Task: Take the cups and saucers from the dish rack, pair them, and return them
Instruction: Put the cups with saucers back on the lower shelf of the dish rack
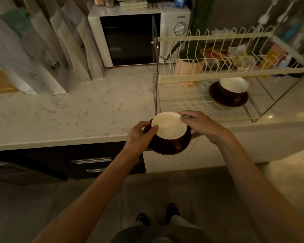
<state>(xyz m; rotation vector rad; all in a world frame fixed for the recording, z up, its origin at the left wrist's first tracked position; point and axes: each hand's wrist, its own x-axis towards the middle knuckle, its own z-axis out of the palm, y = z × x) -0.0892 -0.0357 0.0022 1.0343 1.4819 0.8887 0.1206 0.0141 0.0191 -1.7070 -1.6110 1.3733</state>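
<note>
A brown cup (170,132) with a cream inside is held over the counter's front edge (60,144), seated on a brown saucer (167,150) of which only the near rim shows. It is gripped from the left by the left hand (140,135), thumb laid on the rim, and from the right by the right hand (198,126), fingers curled over the far rim and under the saucer.

The second pair appears to be made, so the return step is judged to be in hand. The lower shelf of the dish rack (235,74) already carries one cup on its saucer (229,92). Open wire to the left of that pair is available. The low upper tier and the chrome upright (155,67) must be cleared, so a level, low entry is called for.
</note>
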